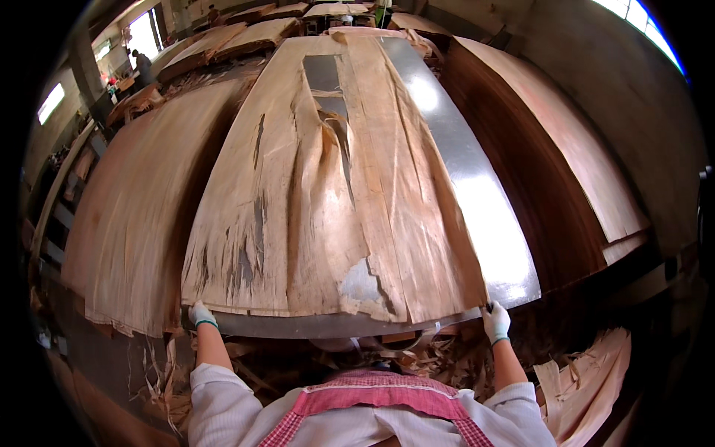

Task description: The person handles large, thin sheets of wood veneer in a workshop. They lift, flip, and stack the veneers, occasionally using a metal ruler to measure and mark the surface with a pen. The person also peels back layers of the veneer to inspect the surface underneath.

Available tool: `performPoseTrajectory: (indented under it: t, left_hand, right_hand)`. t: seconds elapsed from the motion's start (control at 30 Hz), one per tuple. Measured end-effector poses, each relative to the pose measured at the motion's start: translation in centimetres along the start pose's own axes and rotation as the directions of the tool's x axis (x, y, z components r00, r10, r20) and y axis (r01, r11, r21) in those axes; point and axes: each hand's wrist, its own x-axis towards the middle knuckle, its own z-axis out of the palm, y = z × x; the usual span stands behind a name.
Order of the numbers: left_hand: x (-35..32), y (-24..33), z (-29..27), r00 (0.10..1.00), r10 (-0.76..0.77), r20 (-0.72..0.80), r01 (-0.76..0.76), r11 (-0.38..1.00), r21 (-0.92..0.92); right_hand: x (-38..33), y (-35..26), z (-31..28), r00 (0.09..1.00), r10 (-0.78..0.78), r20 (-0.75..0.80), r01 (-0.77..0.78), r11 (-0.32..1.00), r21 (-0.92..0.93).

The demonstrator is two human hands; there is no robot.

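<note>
So the main thing here is a big thin sheet of wood veneer (328, 201), pale, wavy and pretty beat up, with long splits along the grain and a couple of holes where the dark shiny metal table (477, 201) shows through. It's lying flat on that table, running from the near edge all the way toward the far end, and it covers the left and middle while a strip along the right edge stays bare and glossy.

The left hand (199, 314) in a white glove is at the near left corner of the sheet, fingers curled closed on the veneer's edge. The right hand (495, 322), also gloved, is at the near right corner, fingers pinched shut on that corner. My guess is a hand on each corner is the only sane way to handle something this floppy and cracked without ripping it more.

To the left there's another stack of veneer sheets (134, 216) with ragged edges, and on the right a darker reddish stack (544, 179). Below the table's near edge there's a mess of veneer scraps (417, 357). More piles sit far back, and another person (141, 67) stands at the far left.
</note>
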Motion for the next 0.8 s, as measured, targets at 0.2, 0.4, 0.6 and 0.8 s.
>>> performPoseTrajectory:
  t: [0.2,0.4,0.6,0.8]
  left_hand:
    - [-0.7,0.5,-1.1,0.981,0.023,-0.191,0.013,0.982,0.186]
    - [-9.6,-6.0,3.5,0.434,0.9,-0.045,-0.846,0.424,0.322]
    - [-34.9,-11.2,14.1,-0.108,0.491,0.864,-0.989,-0.138,-0.045]
    - [-40.0,-15.3,19.5,-0.184,0.157,0.97,-0.933,-0.337,-0.123]
  right_hand:
    - [2.2,-0.3,-1.5,0.997,-0.069,-0.026,0.066,0.993,-0.101]
    - [-10.9,3.5,0.1,0.975,-0.203,-0.095,0.182,0.964,-0.193]
    - [-20.0,3.5,-1.4,0.995,-0.095,-0.027,0.092,0.99,-0.106]
    - [-20.8,5.3,-2.7,0.994,-0.089,-0.067,0.077,0.985,-0.156]
